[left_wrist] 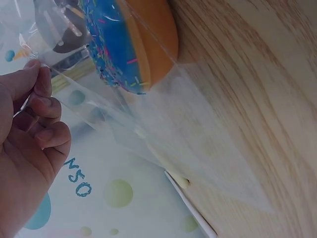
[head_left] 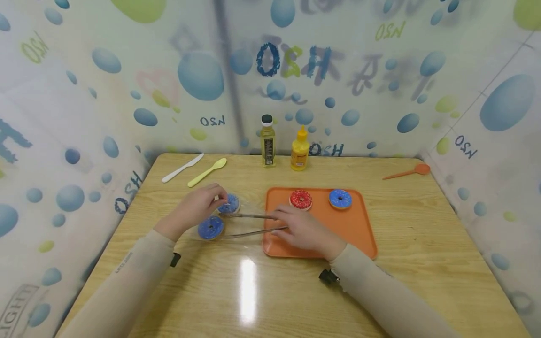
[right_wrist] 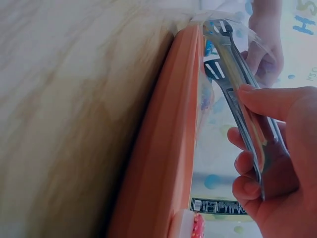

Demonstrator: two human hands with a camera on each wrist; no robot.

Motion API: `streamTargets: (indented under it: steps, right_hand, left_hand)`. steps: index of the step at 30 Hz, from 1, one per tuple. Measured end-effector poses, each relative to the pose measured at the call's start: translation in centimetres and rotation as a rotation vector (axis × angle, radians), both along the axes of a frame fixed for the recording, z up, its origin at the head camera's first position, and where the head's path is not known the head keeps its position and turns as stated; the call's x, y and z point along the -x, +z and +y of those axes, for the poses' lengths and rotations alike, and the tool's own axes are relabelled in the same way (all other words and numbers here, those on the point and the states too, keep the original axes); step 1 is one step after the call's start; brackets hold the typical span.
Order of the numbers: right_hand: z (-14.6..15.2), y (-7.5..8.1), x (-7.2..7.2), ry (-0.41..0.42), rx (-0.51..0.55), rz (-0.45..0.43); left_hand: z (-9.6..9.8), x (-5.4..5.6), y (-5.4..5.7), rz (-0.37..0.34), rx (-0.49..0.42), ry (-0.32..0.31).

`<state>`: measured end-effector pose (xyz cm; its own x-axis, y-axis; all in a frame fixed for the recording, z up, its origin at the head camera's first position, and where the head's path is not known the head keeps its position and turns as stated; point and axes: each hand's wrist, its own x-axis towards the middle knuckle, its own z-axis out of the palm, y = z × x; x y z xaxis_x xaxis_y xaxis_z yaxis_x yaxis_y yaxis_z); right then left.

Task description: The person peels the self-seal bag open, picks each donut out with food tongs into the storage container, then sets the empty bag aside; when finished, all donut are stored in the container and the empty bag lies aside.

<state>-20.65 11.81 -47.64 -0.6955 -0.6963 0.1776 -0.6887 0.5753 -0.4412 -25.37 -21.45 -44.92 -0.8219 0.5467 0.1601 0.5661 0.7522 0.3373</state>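
My left hand pinches the edge of a clear plastic bag between thumb and fingertips. Inside the bag, a blue sprinkled donut lies nearest me, and a second blue donut sits behind it, partly covered by that hand. The left wrist view shows one blue donut close up through the film. Over the tray's left side, my right hand grips metal tongs with slotted ends. Their arms stand apart, pointing left at the bag, tips close to the two donuts.
An orange tray carries a red donut and another blue donut. Behind stand an oil bottle and a yellow squeeze bottle. A white knife and yellow spoon lie back left, an orange spoon back right.
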Motion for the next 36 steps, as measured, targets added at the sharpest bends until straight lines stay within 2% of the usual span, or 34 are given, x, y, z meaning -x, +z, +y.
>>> streamTargets:
  steps: [18,25,32,36]
  right_hand:
    - [-1.4,-0.4,-0.4,0.012,-0.011,0.067]
    - [-0.5,-0.7,-0.6,0.003,0.023,0.104]
    - [1.0,-0.9,-0.9,-0.039,0.016,0.069]
    - [2.2,-0.7,-1.5,-0.090,0.019,0.051]
  left_hand:
    - [-0.4,-0.2,-0.6,0.016,-0.009,-0.019]
    - [-0.7,-0.2,-0.7,0.018,-0.008,-0.014]
    - [-1.1,0.1,-0.9,0.009,-0.003,0.018]
    - [-1.2,0.1,-0.8,-0.002,0.002,0.030]
